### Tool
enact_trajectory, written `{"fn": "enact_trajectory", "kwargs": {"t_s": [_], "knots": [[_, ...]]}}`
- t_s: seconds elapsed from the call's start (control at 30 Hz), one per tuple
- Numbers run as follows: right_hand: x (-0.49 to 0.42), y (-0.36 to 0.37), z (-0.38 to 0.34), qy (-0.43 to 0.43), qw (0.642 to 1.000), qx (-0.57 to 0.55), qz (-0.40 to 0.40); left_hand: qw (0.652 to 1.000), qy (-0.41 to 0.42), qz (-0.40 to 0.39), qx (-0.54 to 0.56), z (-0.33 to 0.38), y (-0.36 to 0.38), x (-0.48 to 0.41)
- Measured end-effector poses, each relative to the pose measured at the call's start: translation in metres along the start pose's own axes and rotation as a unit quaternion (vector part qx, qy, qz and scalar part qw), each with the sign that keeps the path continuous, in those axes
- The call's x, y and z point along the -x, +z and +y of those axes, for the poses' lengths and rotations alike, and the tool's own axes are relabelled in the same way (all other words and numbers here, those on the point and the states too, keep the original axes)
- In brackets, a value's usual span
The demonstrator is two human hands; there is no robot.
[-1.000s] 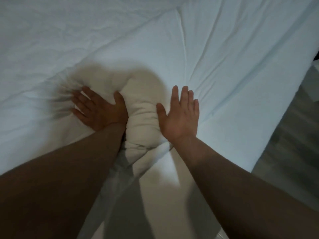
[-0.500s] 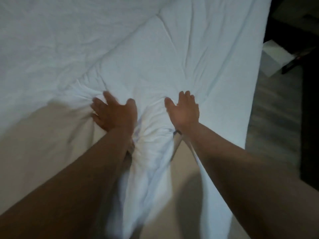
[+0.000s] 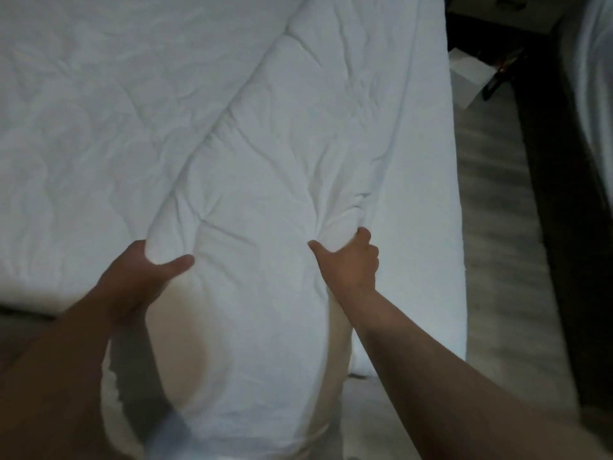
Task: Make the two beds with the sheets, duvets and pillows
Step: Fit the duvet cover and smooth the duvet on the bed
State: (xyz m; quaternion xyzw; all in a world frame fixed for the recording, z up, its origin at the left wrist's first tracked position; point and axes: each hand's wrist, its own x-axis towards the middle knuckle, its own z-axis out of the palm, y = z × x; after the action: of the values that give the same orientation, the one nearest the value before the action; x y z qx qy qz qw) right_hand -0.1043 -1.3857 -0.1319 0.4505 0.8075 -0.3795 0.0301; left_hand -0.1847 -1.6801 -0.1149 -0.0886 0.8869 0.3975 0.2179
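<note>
My left hand [image 3: 139,280] grips a thick fold of the white duvet [image 3: 265,144], thumb on top and fingers tucked beneath. My right hand [image 3: 348,260] is clenched round a bunched handful of the same duvet, near the side edge of the bed [image 3: 444,260]. The duvet lies rumpled across the bed. Alongside runs grey floor [image 3: 497,244], with a white box-like thing [image 3: 467,74] and dark furniture [image 3: 557,194] beyond.

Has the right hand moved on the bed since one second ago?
Yes. The right hand has moved rightward, nearer the bed's edge beside the floor, and now grips the duvet instead of lying flat.
</note>
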Motion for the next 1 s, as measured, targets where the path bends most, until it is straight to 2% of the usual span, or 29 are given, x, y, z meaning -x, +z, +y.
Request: {"fn": "enact_trajectory", "kwargs": {"t_s": [0.07, 0.13, 0.17, 0.23, 0.3, 0.4, 0.5, 0.67, 0.83, 1.0], "knots": [[0.013, -0.001, 0.011, 0.058, 0.997, -0.027, -0.035, 0.999, 0.015, -0.036, 0.013, -0.005, -0.004, 0.01], [0.02, -0.014, 0.025, 0.053, 0.991, -0.104, -0.065, 0.998, 0.005, -0.061, 0.022, -0.006, -0.009, 0.022], [0.022, -0.025, 0.031, 0.055, 0.979, -0.173, -0.095, 0.995, -0.01, -0.081, 0.05, -0.006, -0.01, 0.03], [0.025, -0.051, 0.049, 0.064, 0.927, -0.329, -0.167, 0.982, -0.052, -0.15, 0.105, -0.004, -0.007, 0.045], [0.03, -0.071, 0.076, 0.079, 0.897, -0.39, -0.195, 0.964, -0.102, -0.193, 0.154, -0.012, 0.008, 0.064], [0.048, -0.068, 0.13, 0.118, 0.922, -0.339, -0.148, 0.976, -0.114, -0.106, 0.15, -0.058, 0.043, 0.092], [0.074, -0.047, 0.178, 0.138, 0.923, -0.322, -0.162, 0.976, -0.094, -0.054, 0.188, -0.083, 0.059, 0.119], [0.13, -0.03, 0.192, 0.094, 0.909, -0.33, -0.235, 0.972, -0.099, -0.11, 0.184, -0.105, 0.056, 0.111], [0.132, 0.013, 0.211, 0.111, 0.906, -0.368, -0.176, 0.974, -0.125, -0.132, 0.135, -0.141, 0.077, 0.08], [0.142, 0.043, 0.238, 0.139, 0.901, -0.357, -0.205, 0.95, -0.153, -0.209, 0.172, -0.159, 0.082, 0.078]]}}
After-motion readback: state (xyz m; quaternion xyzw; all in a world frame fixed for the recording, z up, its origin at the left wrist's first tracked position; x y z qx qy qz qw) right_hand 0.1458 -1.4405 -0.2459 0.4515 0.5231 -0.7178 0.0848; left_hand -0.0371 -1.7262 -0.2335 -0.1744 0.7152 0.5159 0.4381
